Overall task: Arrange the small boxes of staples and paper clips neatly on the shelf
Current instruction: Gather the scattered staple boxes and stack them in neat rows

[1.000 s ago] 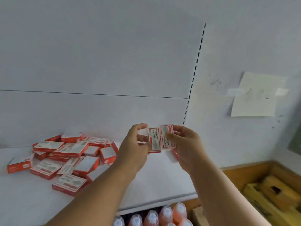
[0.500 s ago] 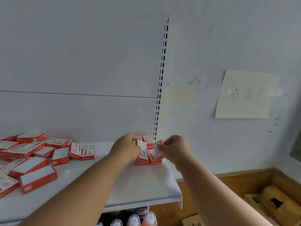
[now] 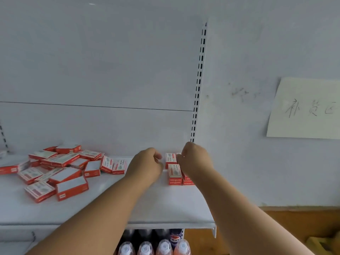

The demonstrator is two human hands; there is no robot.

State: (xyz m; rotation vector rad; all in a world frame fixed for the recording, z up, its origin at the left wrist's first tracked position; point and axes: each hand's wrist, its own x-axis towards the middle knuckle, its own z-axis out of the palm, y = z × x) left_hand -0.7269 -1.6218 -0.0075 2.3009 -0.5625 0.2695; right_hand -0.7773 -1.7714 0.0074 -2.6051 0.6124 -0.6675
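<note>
**Evidently: small boxes going into a neat block at the right end of the shelf**

Head view: the white shelf (image 3: 165, 208) carries two groups; a loose heap of red-and-white boxes (image 3: 60, 170) lies toward the left, some flat, some tilted on one another; a small tidy stack (image 3: 174, 173) stands at the right end, close to the slotted upright (image 3: 197, 89), its boxes on edge and touching. The left hand (image 3: 145, 166) sits just left of the stack, fingers curled inward; whether they pinch anything cannot be told. The right hand (image 3: 195, 161) is at the stack's right side, fingers curled over the boxes there; the fingertips are hidden, so the exact hold cannot be told. A handwritten paper note (image 3: 303, 109) hangs on the wall; bottles (image 3: 154, 247) stand below the shelf.

Assessment: the boxes look like thin card, light for their size yet stiff enough to stack; staples inside would add some weight; glossy faces may slide; best taken by the two long narrow sides, thumb opposite fingers, and pressed flush against neighbours.
</note>
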